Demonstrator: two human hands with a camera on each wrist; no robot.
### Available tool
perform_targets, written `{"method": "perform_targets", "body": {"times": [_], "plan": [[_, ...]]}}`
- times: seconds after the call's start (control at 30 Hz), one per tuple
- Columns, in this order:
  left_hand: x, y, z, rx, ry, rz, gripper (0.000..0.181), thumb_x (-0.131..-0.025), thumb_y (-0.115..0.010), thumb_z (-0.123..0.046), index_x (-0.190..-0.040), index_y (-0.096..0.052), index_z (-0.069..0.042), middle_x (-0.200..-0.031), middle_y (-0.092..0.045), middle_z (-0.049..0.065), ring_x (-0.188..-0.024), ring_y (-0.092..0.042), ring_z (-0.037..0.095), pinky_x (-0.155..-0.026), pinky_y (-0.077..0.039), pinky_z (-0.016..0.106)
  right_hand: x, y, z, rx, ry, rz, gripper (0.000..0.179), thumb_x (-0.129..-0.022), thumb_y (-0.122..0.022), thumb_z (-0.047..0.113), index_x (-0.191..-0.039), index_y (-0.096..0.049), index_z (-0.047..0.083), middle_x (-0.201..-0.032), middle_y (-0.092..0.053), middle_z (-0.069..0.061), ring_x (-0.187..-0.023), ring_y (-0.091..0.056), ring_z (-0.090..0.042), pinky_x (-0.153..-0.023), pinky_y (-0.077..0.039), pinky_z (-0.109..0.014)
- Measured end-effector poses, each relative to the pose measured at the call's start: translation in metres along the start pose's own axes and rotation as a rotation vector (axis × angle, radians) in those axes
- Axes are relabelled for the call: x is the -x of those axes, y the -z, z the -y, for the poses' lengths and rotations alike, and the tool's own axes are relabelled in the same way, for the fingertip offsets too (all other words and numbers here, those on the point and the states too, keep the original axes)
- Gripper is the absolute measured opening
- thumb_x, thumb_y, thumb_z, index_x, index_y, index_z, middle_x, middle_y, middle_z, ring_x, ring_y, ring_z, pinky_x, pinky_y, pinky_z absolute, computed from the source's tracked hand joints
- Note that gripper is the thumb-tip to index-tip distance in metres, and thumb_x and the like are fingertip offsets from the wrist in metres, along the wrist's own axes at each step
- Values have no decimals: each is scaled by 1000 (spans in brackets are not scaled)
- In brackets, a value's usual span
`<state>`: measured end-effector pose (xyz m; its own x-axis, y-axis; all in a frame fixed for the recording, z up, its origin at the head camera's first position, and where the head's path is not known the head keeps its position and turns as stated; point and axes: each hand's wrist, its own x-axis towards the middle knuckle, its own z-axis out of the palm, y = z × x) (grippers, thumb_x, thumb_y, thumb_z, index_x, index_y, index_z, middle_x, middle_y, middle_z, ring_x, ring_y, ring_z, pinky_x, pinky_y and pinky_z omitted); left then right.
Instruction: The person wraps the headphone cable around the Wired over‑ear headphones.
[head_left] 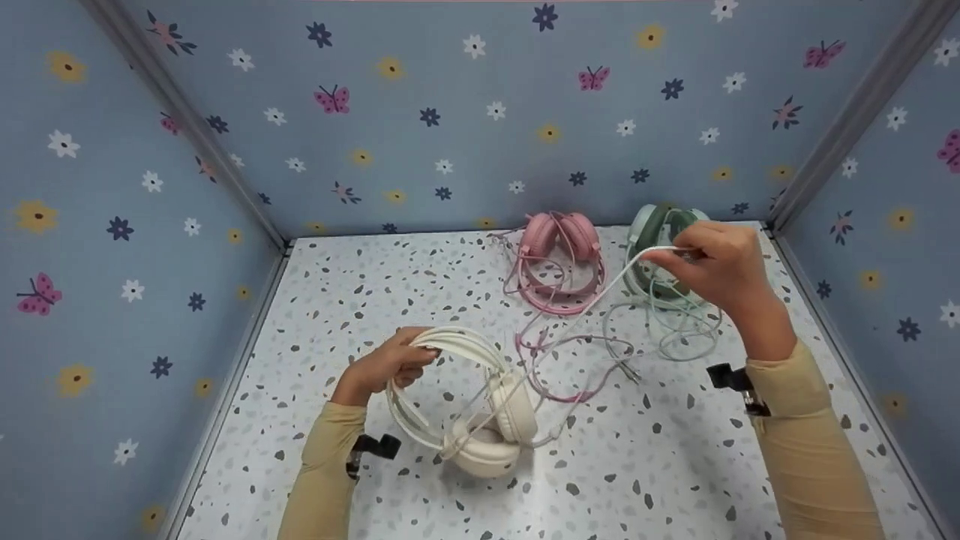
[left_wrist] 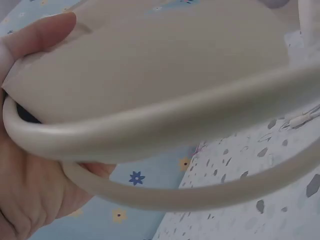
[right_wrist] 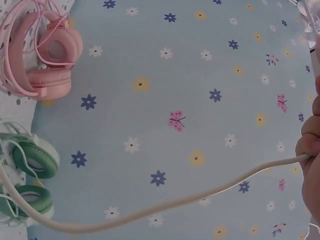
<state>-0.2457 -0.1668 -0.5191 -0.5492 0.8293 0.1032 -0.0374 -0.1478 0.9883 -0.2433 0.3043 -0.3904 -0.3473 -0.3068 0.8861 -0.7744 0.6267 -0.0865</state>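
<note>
My left hand [head_left: 390,364] grips the headband of the cream headphones [head_left: 491,457], which are tilted above the front middle of the table. In the left wrist view the thumb and palm wrap the headband [left_wrist: 150,135]. Up and to the right, my right hand [head_left: 724,262] pinches a white cable [head_left: 611,285] that runs down taut toward the cream headphones. The right wrist view shows the cable [right_wrist: 190,200] leaving between thumb and curled fingers [right_wrist: 312,145]. Behind the right hand lie the green headphones [head_left: 649,232], partly hidden by it.
Pink headphones [head_left: 559,240] lie against the back wall, left of the green pair. Their pink cable [head_left: 555,394] loops across the table's middle, near a pale green cable [head_left: 694,352]. Flower-patterned panels [head_left: 450,90] stand at the back and both sides of the speckled table [head_left: 337,292].
</note>
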Motion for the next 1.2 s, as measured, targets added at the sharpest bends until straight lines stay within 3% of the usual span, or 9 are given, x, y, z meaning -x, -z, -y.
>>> {"method": "perform_targets", "body": {"times": [0.2, 0.37, 0.47, 0.7, 0.87, 1.0, 1.1, 1.2], "plan": [[-13, -9, 20, 469, -47, 207, 23, -103, -36, -13, -105, -57, -3, -59, -20, 1, -41, -19, 7, -36, -22, 22, 13, -27, -29, -54, -243, 41, 33, -71, -88, 19, -59, -60, 7, -50, -47, -2, -46, -34, -5, -49, -30, -23], [-23, -16, 33, 802, -50, 350, 24, -103, -43, -26, -112, -54, -8, -62, -20, -4, -44, -21, 4, -44, -27, 15, 35, -49, -42, -48, -514, 108, 37, -78, -83, 27, -58, -57, 10, -52, -47, 0, -46, -34, -9, -50, -32, -23], [-31, -20, 42, 915, -113, 375, 26, -102, -44, -31, -115, -54, -11, -61, -20, -5, -44, -21, 3, -45, -26, 13, 51, -62, -48, -82, -641, 126, 42, -81, -80, 34, -59, -55, 9, -53, -45, 0, -48, -35, -12, -51, -31, -25], [-54, -27, 57, 1072, -364, 340, 28, -102, -39, -35, -108, -49, -10, -61, -24, -6, -44, -24, 3, -45, -27, 13, 93, -92, -58, -195, -819, 186, 51, -84, -74, 44, -57, -49, 9, -52, -41, -2, -47, -35, -12, -50, -32, -28], [-68, -31, 55, 1137, -467, 209, 27, -102, -39, -37, -93, -42, -12, -60, -23, -7, -43, -23, 2, -45, -27, 13, 118, -106, -51, -268, -882, 253, 53, -88, -69, 47, -57, -46, 10, -51, -40, -1, -46, -36, -16, -47, -32, -30], [-79, -34, 50, 1175, -527, 34, 30, -102, -40, -37, -85, -38, -13, -60, -20, -7, -44, -22, 2, -44, -28, 15, 131, -113, -42, -318, -893, 259, 52, -91, -68, 41, -56, -43, 11, -50, -35, 1, -46, -31, -15, -47, -29, -30], [-88, -34, 46, 1199, -547, -157, 34, -103, -38, -37, -80, -38, -12, -59, -19, -7, -44, -22, 2, -43, -31, 17, 139, -116, -33, -346, -905, 279, 51, -93, -65, 40, -58, -43, 11, -52, -34, 2, -47, -30, -14, -48, -28, -30], [-98, -33, 42, 1215, -547, -412, 39, -104, -36, -35, -75, -39, -10, -59, -20, -6, -42, -24, 3, -39, -33, 17, 146, -116, -21, -365, -912, 324, 47, -96, -61, 40, -62, -46, 12, -55, -36, 2, -48, -32, -14, -48, -30, -30]]}}
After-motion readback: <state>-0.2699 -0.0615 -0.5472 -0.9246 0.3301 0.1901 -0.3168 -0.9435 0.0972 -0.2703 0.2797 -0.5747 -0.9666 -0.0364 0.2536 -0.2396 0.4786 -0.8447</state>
